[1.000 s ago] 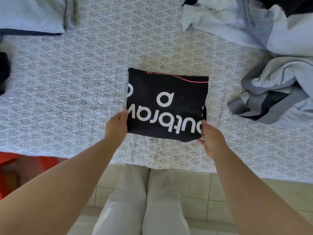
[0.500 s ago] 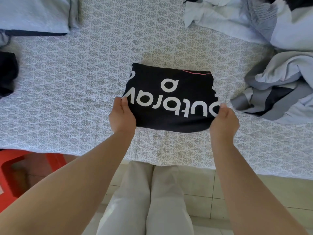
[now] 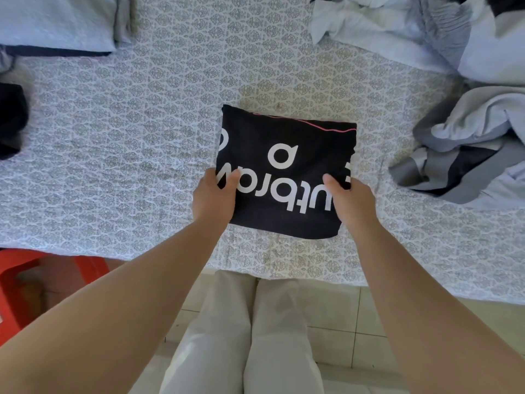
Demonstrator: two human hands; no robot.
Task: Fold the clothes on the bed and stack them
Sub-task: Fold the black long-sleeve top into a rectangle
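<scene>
A folded black garment (image 3: pixel 287 137) with large white letters and a thin pink line near its far edge lies on the patterned bed sheet (image 3: pixel 142 137). My left hand (image 3: pixel 213 194) grips its near left side, thumb on top. My right hand (image 3: pixel 350 199) grips its near right side, thumb on top as well. The fingers under the cloth are hidden.
A folded pale blue stack (image 3: pixel 56 22) lies at the far left, a dark garment (image 3: pixel 11 120) at the left edge. Unfolded white and grey clothes (image 3: pixel 466 155) are heaped at the right and far right (image 3: pixel 397 32). A red stool (image 3: pixel 34 280) stands by the bed's near edge.
The garment was lifted at its near edge half a second ago and now lies flat again. Both hands have shifted inward, with thumbs now on top of the cloth.
</scene>
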